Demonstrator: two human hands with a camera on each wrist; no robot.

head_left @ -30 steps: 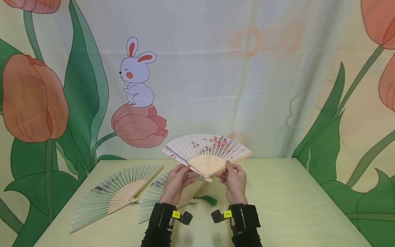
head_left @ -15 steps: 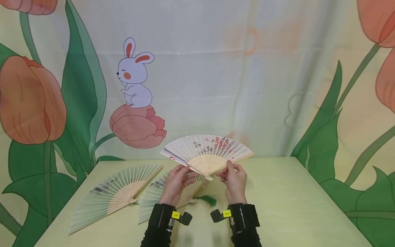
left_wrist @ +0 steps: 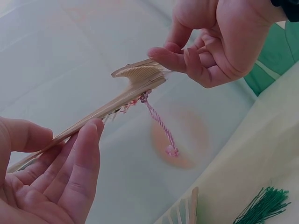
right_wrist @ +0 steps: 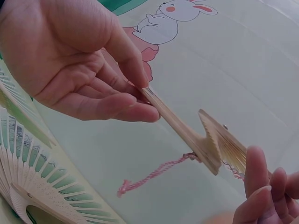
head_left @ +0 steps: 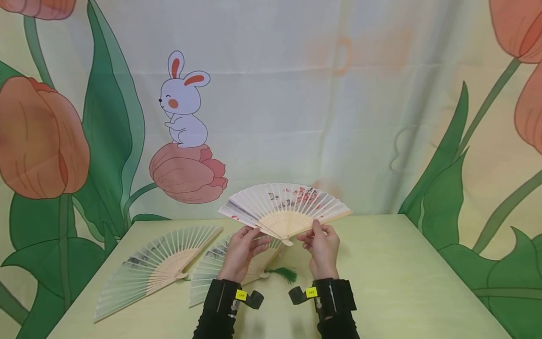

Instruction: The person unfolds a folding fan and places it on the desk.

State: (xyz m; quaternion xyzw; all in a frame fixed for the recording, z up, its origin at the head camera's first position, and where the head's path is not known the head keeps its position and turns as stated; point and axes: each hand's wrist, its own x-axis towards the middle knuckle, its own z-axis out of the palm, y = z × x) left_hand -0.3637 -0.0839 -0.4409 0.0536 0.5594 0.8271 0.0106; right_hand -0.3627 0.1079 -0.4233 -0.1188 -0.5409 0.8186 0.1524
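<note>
The left hand (head_left: 244,246) pinches the left outer rib of the fan (head_left: 284,207) between thumb and curled fingers (left_wrist: 81,154); the right hand (head_left: 322,244) pinches the right rib the same way. The fan, held above the tabletop (head_left: 406,278), looks almost fully spread. Two open fans (head_left: 156,263) lie on the tabletop to the left.
</note>
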